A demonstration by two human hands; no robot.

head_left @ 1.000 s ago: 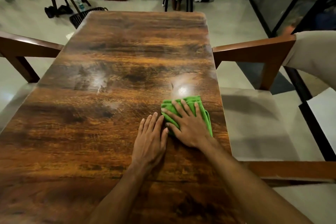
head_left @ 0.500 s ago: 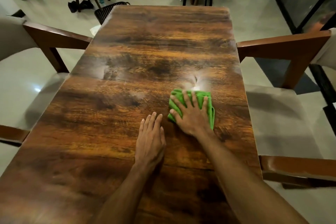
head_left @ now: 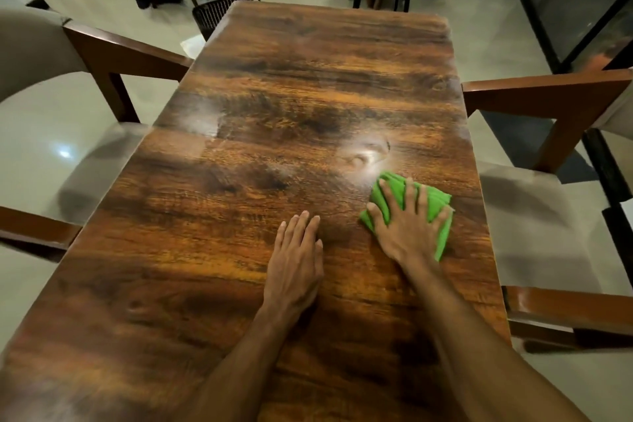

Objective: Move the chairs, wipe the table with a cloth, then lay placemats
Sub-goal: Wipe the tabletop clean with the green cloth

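Cloth [head_left: 438, 200], green and folded, lies flat on the table [head_left: 308, 96] toward its right edge. Your right hand [head_left: 407, 233] presses down on it with fingers spread and straight, not curled round it. Green shows past your fingertips on the far side and along the outer edge of your palm; the rest of the cloth is hidden beneath the hand. Your left hand [head_left: 296, 260] rests palm-down on the bare wood just beside the right one, a little nearer to you and to the left of the cloth, not touching it. Its fingers lie straight and close together, holding nothing. A pale glare patch [head_left: 364, 152] sits on the tabletop just beyond the cloth. The left chair [head_left: 113, 55] and the right chair [head_left: 548, 96] stand at the table's long sides, each with a wooden arm near its edge.
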